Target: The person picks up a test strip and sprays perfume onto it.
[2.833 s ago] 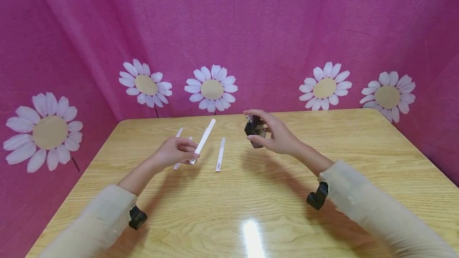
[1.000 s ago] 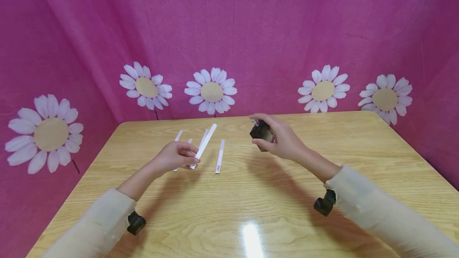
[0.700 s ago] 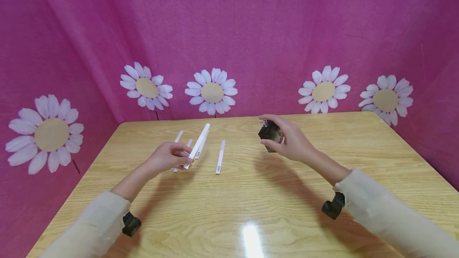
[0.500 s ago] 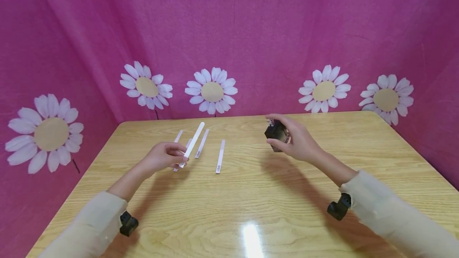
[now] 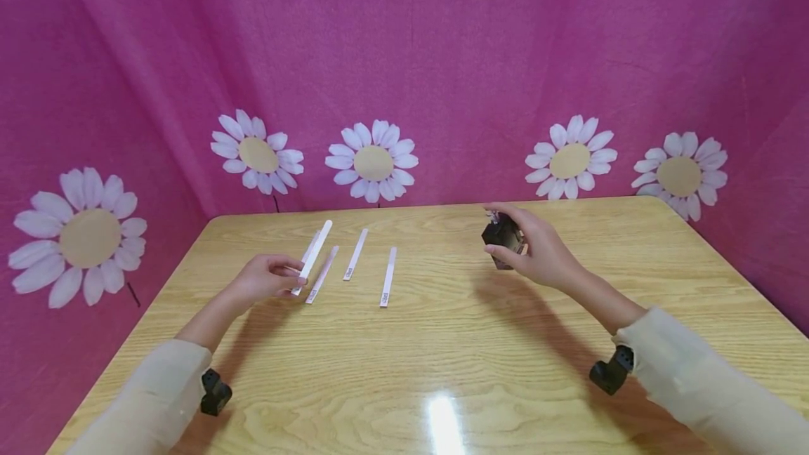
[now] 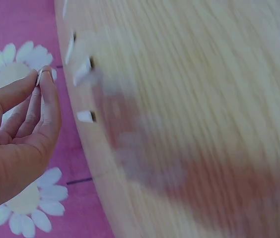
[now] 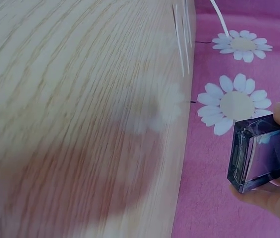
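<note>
My left hand (image 5: pixel 265 279) pinches a white paper test strip (image 5: pixel 316 251) between thumb and fingers, tilted up and held above the table. In the left wrist view the strip (image 6: pixel 39 78) shows nearly end-on at the fingertips. My right hand (image 5: pixel 542 250) grips a dark glass perfume bottle (image 5: pixel 501 232) in the air, its index finger over the top by the metallic nozzle. The right wrist view shows the bottle's flat, squarish glass body (image 7: pixel 264 153) between thumb and fingers. The sprayer is hidden in that view.
Several strips lie on the wooden table (image 5: pixel 392 371): a near one (image 5: pixel 322 275), a middle one (image 5: pixel 356 254), a right one (image 5: pixel 388 277), and another partly hidden behind the held strip. Pink curtain (image 5: pixel 468 76) with daisies stands behind the table.
My left hand has carried its strip leftward, uncovering strips that lay behind it. My right hand has moved to the right with the perfume bottle, away from the strips.
</note>
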{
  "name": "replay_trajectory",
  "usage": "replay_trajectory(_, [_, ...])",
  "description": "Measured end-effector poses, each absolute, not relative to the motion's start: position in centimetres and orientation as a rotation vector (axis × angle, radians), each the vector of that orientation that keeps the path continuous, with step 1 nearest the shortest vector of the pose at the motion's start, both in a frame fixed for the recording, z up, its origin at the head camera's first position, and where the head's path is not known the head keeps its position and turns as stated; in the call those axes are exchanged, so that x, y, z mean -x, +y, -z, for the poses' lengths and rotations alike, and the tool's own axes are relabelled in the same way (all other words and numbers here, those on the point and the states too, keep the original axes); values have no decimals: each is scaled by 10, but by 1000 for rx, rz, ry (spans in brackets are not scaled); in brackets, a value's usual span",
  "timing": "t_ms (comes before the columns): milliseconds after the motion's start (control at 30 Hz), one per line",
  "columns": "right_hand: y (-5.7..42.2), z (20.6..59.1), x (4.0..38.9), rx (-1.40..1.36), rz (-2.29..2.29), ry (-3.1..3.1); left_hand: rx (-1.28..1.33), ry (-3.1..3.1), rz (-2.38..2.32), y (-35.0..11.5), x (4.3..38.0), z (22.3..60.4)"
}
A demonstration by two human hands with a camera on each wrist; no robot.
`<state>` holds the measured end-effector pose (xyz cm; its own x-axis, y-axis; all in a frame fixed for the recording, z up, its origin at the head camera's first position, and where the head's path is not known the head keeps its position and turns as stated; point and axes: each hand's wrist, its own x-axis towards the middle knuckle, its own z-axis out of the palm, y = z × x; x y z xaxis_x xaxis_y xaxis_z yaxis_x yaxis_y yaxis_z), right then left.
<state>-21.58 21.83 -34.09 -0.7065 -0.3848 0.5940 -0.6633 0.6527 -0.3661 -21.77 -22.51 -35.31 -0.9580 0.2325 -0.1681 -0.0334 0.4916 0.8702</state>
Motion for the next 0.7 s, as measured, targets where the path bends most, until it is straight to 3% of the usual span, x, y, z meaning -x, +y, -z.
replay_trajectory(700, [234,352,211,-791,-857,-2440,39,2540,-1375,-267,225,370])
